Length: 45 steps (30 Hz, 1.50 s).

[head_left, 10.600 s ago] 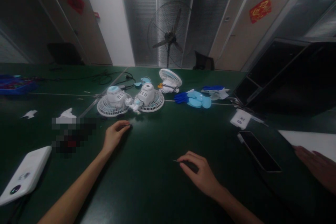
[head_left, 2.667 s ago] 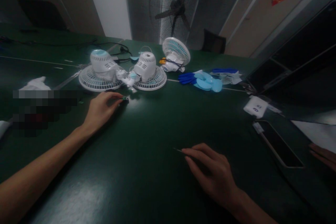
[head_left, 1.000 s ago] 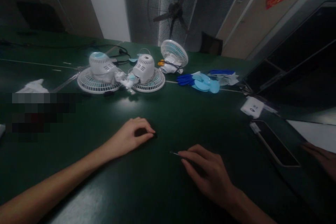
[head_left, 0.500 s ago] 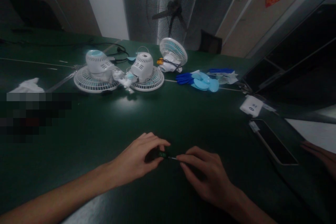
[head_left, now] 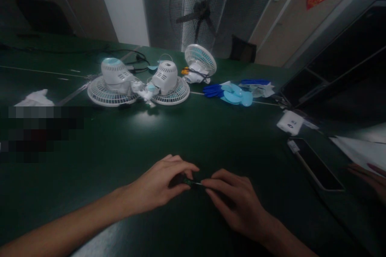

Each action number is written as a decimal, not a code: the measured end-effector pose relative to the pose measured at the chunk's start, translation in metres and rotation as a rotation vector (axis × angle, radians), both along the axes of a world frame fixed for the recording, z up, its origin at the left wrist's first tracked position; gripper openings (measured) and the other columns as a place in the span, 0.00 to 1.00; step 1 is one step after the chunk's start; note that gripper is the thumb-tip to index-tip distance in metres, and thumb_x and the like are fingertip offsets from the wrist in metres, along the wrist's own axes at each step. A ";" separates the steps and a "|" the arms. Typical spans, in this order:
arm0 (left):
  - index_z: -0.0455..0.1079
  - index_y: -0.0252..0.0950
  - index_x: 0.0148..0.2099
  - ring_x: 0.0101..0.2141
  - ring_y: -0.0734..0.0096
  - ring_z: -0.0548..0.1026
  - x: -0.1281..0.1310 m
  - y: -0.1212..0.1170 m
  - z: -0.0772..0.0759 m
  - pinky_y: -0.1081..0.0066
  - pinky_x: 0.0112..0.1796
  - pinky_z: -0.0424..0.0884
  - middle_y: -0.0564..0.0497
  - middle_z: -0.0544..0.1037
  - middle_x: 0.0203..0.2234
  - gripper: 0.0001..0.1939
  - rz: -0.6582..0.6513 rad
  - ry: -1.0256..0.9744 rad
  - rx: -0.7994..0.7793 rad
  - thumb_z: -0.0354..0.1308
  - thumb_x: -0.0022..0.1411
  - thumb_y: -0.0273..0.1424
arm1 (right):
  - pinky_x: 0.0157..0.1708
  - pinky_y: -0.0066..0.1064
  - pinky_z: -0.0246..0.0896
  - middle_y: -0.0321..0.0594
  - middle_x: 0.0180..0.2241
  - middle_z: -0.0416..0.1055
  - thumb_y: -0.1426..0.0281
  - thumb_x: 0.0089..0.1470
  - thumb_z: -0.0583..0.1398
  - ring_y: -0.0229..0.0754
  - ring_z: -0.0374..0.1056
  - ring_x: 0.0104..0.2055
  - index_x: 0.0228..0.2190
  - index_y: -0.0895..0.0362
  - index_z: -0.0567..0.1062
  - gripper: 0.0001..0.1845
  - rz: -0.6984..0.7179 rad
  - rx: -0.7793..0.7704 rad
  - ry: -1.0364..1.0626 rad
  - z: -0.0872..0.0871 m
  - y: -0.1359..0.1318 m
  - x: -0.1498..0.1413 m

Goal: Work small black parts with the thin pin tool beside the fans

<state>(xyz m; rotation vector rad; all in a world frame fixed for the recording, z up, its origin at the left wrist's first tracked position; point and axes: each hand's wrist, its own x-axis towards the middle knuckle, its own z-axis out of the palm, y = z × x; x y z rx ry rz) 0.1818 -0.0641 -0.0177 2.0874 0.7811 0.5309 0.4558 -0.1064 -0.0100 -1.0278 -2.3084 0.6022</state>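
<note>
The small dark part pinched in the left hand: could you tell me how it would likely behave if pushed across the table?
The small dark part looks tiny beside the left hand, so probably very light. The table looks glossy, so it may slide or skitter easily. Its shape is unclear, so rolling can't be judged.

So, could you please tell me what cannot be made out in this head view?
- Small green part: too small and dim, half hidden by the left hand.
- Thin tool: mostly covered by the right hand.
- Patch at left: pixelated.
- Another person's hand: cut off by the right edge.
</note>
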 end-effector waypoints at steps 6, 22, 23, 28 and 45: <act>0.66 0.48 0.66 0.49 0.62 0.73 0.002 0.000 -0.001 0.62 0.50 0.69 0.50 0.78 0.48 0.24 -0.001 0.006 -0.009 0.62 0.70 0.30 | 0.34 0.29 0.67 0.42 0.41 0.76 0.73 0.70 0.57 0.40 0.74 0.38 0.53 0.53 0.77 0.14 0.032 0.041 -0.057 -0.007 -0.001 -0.001; 0.73 0.43 0.55 0.49 0.62 0.73 -0.005 0.006 0.011 0.62 0.52 0.69 0.46 0.76 0.48 0.11 -0.151 0.032 0.012 0.54 0.76 0.29 | 0.32 0.29 0.70 0.42 0.41 0.76 0.71 0.71 0.57 0.39 0.76 0.36 0.53 0.53 0.78 0.13 -0.098 0.085 0.031 -0.005 -0.001 0.007; 0.73 0.43 0.56 0.50 0.63 0.73 -0.008 0.010 0.009 0.63 0.52 0.69 0.46 0.76 0.48 0.12 -0.148 0.034 0.013 0.53 0.76 0.29 | 0.32 0.29 0.71 0.42 0.41 0.76 0.71 0.71 0.57 0.39 0.76 0.36 0.53 0.53 0.77 0.13 -0.101 0.078 0.033 -0.005 -0.001 0.008; 0.73 0.42 0.58 0.53 0.63 0.73 -0.040 0.043 0.002 0.63 0.54 0.70 0.45 0.75 0.51 0.14 -0.007 0.085 0.094 0.50 0.78 0.32 | 0.32 0.30 0.71 0.42 0.41 0.76 0.71 0.70 0.58 0.39 0.75 0.36 0.53 0.53 0.78 0.13 -0.100 0.052 0.049 -0.008 -0.001 0.011; 0.73 0.33 0.58 0.44 0.58 0.76 -0.158 0.110 0.000 0.64 0.44 0.73 0.45 0.79 0.48 0.34 0.630 0.387 0.176 0.63 0.63 0.56 | 0.31 0.28 0.72 0.42 0.42 0.76 0.70 0.71 0.57 0.38 0.75 0.35 0.54 0.53 0.77 0.14 -0.079 0.028 0.056 -0.005 -0.003 0.014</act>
